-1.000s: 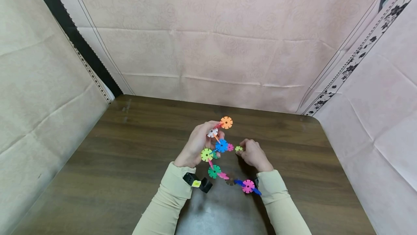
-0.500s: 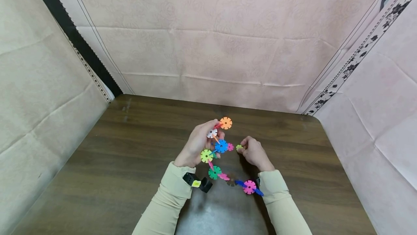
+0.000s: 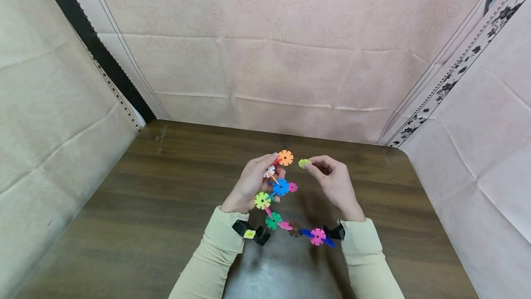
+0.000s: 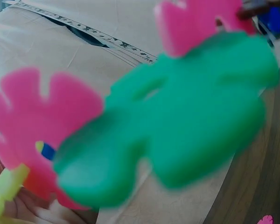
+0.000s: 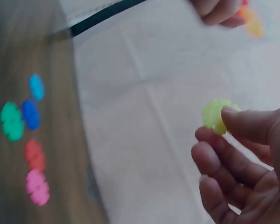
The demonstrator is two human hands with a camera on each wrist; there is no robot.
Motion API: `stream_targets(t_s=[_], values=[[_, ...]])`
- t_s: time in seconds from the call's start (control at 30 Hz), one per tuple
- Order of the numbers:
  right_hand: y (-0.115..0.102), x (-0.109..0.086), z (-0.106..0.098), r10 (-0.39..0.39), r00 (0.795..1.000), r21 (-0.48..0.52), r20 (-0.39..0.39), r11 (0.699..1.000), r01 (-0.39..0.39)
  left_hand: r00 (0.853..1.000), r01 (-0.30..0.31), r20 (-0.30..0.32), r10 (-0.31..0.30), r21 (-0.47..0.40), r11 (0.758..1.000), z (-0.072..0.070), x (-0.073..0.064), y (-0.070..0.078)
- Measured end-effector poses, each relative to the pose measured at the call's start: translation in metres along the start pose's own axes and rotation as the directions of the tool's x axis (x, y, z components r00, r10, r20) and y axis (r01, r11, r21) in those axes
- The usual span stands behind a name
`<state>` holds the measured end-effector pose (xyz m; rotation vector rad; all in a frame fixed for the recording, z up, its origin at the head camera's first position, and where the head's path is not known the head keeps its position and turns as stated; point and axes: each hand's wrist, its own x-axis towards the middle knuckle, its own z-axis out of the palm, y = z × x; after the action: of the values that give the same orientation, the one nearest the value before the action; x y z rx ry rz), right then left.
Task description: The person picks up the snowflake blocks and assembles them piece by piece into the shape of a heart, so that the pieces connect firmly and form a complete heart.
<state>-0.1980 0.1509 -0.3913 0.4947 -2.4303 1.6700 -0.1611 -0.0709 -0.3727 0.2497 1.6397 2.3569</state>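
A chain of notched plastic snowflake discs in several colours hangs from my left hand (image 3: 249,184). That hand grips it near its upper end, by the white disc (image 3: 268,171) and the red one. An orange disc (image 3: 285,157) tops the chain, and a blue disc (image 3: 280,187) sits midway. Lower down come a green disc (image 3: 274,221), large in the left wrist view, and a pink disc (image 3: 317,237) near the end. My right hand (image 3: 337,183) pinches a single yellow-green disc (image 5: 213,115) between thumb and forefinger, right of the orange disc and apart from it.
Loose discs lie on the brown wooden table (image 3: 166,207): in the right wrist view a green one (image 5: 12,121), a blue one (image 5: 31,114), a red one (image 5: 35,155) and a pink one (image 5: 38,187), among others. Pale cloth walls (image 3: 269,73) stand behind and beside the table.
My right hand has lifted the yellow-green disc from beside the pink disc on the table, up and away to the orange disc's level. The left hand stays nearly still; the orange disc shifts slightly left.
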Motion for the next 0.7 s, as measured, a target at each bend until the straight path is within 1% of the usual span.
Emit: stream_targets(t_s=[0.03, 0.13, 0.27, 0.4, 0.5, 0.7], values=[[-0.011, -0.002, -0.001, -0.016, 1.000, 0.011, -0.001, 1.000, 0.016, 1.000, 0.002, -0.001, -0.002, -0.001, 1.000, 0.000, 0.000, 0.000], [-0.041, -0.009, -0.003, -0.063, 0.998, 0.002, -0.002, 0.998, 0.063, 1.000, 0.007, 0.000, -0.007, -0.003, 1.000, 0.001, 0.000, 0.000], [-0.059, -0.015, -0.002, -0.138, 0.990, -0.014, -0.001, 0.990, 0.138, 1.000, 0.002, 0.001, -0.002, 0.009, 1.000, 0.002, 0.000, -0.001], [-0.065, -0.017, -0.001, -0.212, 0.977, -0.005, -0.004, 0.977, 0.212, 1.000, -0.004, 0.005, 0.003, 0.021, 1.000, 0.002, 0.000, -0.001], [-0.065, -0.017, -0.001, -0.247, 0.969, 0.009, -0.014, 0.969, 0.247, 1.000, -0.004, 0.012, 0.004, 0.026, 1.000, 0.002, 0.000, -0.001], [-0.065, -0.016, 0.000, -0.269, 0.963, 0.018, -0.024, 0.963, 0.270, 1.000, -0.004, 0.023, 0.003, 0.034, 0.999, 0.003, -0.001, -0.001]])
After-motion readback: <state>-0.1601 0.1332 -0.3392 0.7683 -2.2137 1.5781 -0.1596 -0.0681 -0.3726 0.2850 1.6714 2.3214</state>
